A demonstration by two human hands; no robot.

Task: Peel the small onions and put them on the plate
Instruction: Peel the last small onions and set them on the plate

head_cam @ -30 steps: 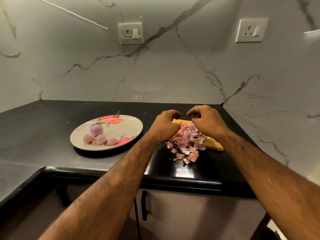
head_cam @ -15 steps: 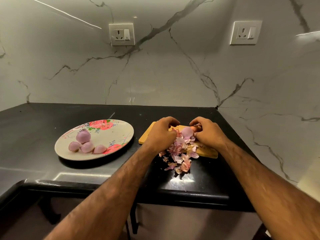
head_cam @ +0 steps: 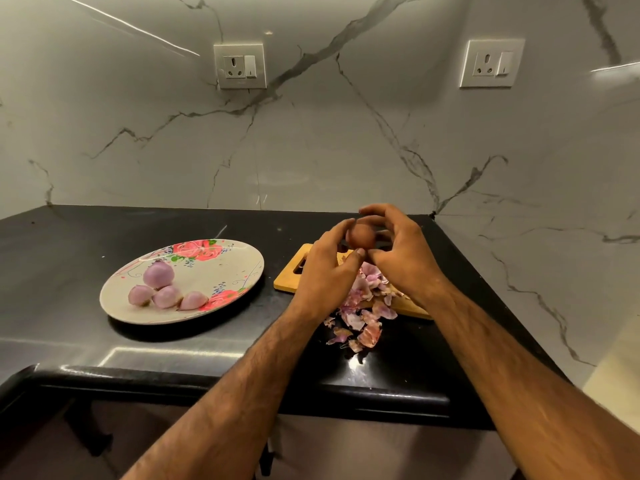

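A small brown-skinned onion (head_cam: 361, 236) is held up between both hands above the wooden cutting board (head_cam: 294, 271). My left hand (head_cam: 323, 271) pinches it from the left with thumb and fingertips. My right hand (head_cam: 401, 251) curls over it from the right and top. A heap of pink onion skins (head_cam: 360, 306) lies on the board and spills onto the counter. To the left, a floral plate (head_cam: 239, 268) carries several peeled purple onions (head_cam: 162, 285).
The black counter (head_cam: 69, 258) ends in a rounded front edge below my forearms. Marble walls meet in a corner just right of the board. Two wall sockets (head_cam: 240, 65) sit high on the back wall.
Both hands have lifted from the skin pile with a brown onion between them. The plate and its onions have not moved.
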